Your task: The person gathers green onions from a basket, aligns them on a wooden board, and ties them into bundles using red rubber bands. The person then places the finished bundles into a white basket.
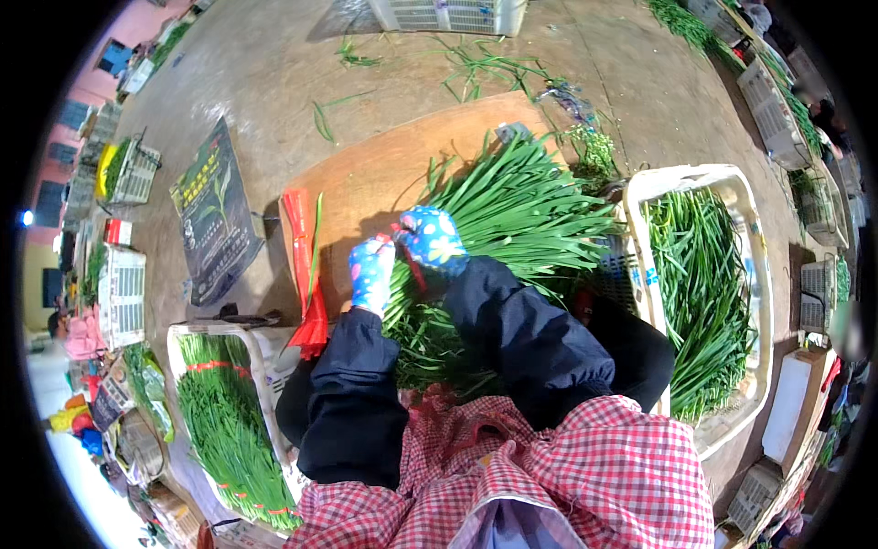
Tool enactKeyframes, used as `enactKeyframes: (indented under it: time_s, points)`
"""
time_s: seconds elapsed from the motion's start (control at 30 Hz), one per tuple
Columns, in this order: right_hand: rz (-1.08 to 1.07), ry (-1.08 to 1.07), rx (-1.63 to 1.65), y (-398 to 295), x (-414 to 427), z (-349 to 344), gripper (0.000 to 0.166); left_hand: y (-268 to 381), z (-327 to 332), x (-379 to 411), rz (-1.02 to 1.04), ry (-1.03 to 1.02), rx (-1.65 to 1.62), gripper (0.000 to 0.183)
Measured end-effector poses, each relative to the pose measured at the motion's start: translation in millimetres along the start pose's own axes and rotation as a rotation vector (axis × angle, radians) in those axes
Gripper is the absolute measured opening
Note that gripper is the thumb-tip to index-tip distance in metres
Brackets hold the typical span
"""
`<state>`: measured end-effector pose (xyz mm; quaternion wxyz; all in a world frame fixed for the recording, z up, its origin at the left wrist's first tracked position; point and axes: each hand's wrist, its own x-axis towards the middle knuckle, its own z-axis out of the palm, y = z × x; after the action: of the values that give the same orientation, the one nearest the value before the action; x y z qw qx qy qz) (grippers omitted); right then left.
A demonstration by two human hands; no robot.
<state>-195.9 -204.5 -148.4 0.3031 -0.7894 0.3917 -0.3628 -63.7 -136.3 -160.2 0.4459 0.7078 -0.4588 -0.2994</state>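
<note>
My left hand (pixel 370 271) and my right hand (pixel 432 237), both in blue flower-print gloves, meet above the near part of a wooden board (pixel 384 165). Between them runs a red tie strip (pixel 414 269), its ends pinched in my fingers. The strip passes around a bunch of garlic chives (pixel 399 295), whose pale stalks show beside my left hand. A large heap of loose chives (pixel 528 206) spreads over the right side of the board, its leaves reaching past my right hand. More red strips (pixel 305 267) lie at the board's left edge.
To my right stands a white plastic crate (pixel 761 288) of loose chives. At lower left, another crate (pixel 264 405) holds chives bundled with red ties. A printed dark sack (pixel 216 219) lies on the concrete floor (pixel 274 89). Scattered leaves (pixel 473 68) and a crate (pixel 446 17) are ahead.
</note>
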Motion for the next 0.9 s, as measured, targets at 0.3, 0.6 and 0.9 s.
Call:
enactKeyframes:
  time_s: [0.3, 0.6, 0.9]
  points:
    - [-0.119, 0.04, -0.083, 3, -3, 8, 0.016, -6, 4, -10, 0.135, 0.163, 0.113, 0.011]
    - [-0.153, 0.01, -0.085, 3, -9, 6, 0.011, 1, 16, -28, 0.353, 0.301, 0.3, 0.009]
    - [-0.176, -0.003, -0.179, -4, -10, 1, 0.014, 2, 19, -31, 0.344, 0.35, 0.108, 0.006]
